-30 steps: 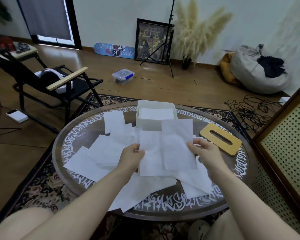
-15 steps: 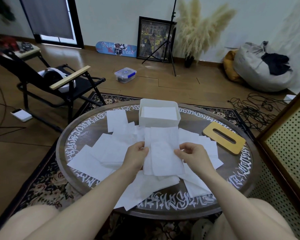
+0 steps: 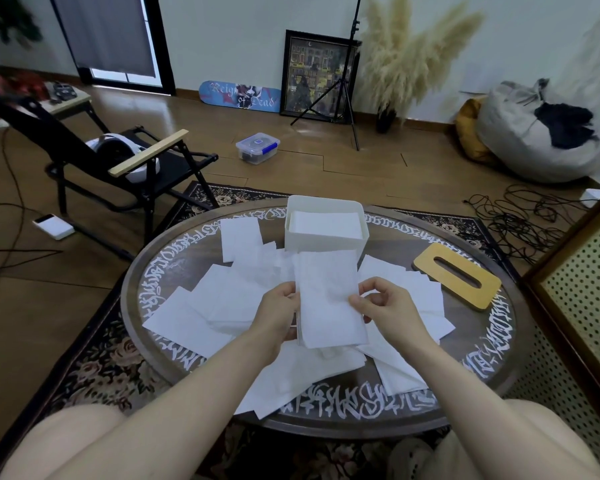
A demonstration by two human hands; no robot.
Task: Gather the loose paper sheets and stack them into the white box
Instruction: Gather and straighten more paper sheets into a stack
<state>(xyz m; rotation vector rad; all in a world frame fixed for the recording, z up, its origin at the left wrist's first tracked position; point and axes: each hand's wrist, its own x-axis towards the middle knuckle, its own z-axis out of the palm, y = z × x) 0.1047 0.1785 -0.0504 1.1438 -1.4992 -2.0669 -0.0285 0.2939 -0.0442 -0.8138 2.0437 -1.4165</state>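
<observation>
A: White paper, thin and limp. Both hands hold the folded sheet [image 3: 329,299]: left hand [image 3: 278,315] grips one long edge, right hand [image 3: 383,306] pinches the other, above the loose sheets [image 3: 222,303] scattered on the surface [image 3: 492,344].

B: And the white box [image 3: 326,227]?

A: Just beyond, already holding paper. The risk, I'd say: the sheet may sag, catch the rim and crumple.

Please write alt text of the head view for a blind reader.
Both hands, left and right, hold a small stack of sheets above a round table strewn with loose sheets. Behind stands a white box with paper inside.
</observation>
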